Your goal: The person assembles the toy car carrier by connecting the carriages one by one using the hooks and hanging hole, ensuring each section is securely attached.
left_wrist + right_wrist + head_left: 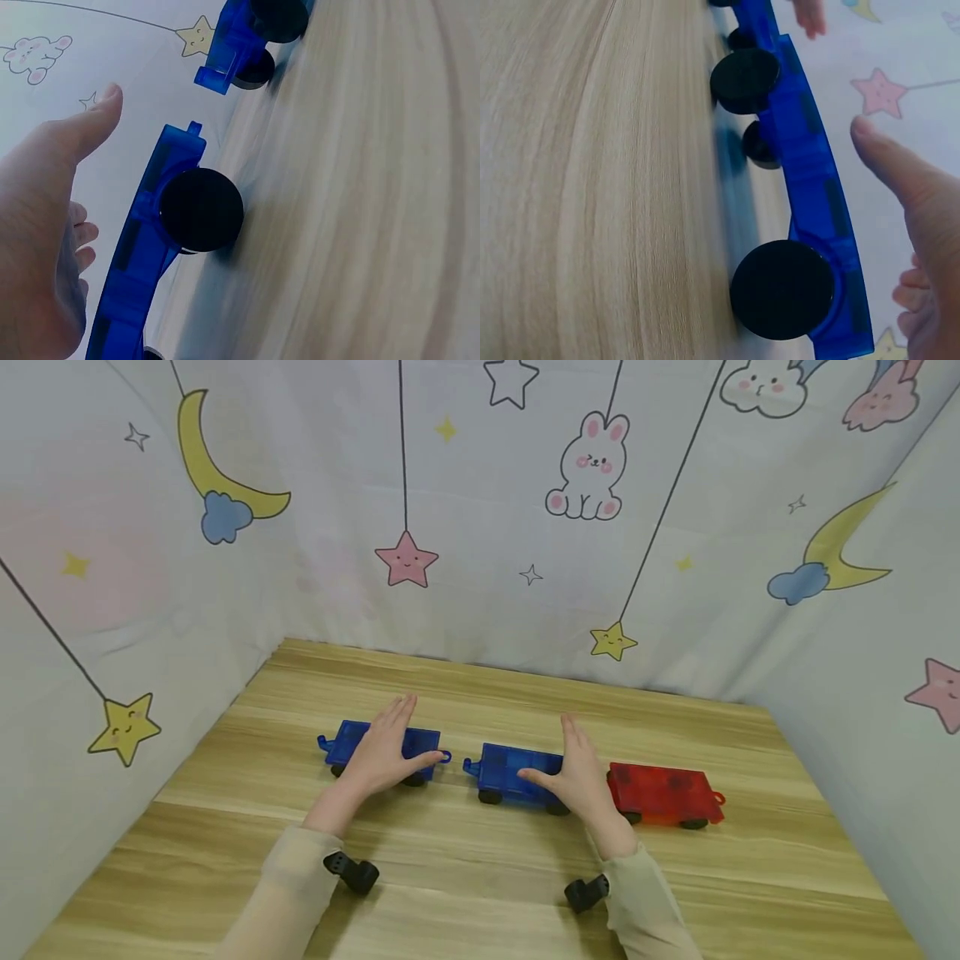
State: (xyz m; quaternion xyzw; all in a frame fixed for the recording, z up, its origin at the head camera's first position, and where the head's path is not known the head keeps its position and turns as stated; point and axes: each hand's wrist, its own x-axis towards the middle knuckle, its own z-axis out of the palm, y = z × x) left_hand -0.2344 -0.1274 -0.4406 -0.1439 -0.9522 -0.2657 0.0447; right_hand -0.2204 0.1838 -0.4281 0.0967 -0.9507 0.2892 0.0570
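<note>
Three toy train cars with black wheels stand in a row in the head view. My left hand (384,753) hovers over the left blue car (347,741), fingers straight and thumb spread toward its ring end. The left wrist view shows that blue car (129,277) beside the palm. My right hand (581,777), also with straight fingers, is over the right end of the middle blue car (506,772); its thumb overlaps the car's top. In the right wrist view the thumb stands apart from the blue car (810,157). A red car (663,793) stands right of this hand.
The cars stand on a wood-grain table (465,877). A small gap separates the two blue cars; a hook (471,767) on the middle car faces the left car's ring (446,757). A white cloth (487,602) printed with stars and moons hangs around the table.
</note>
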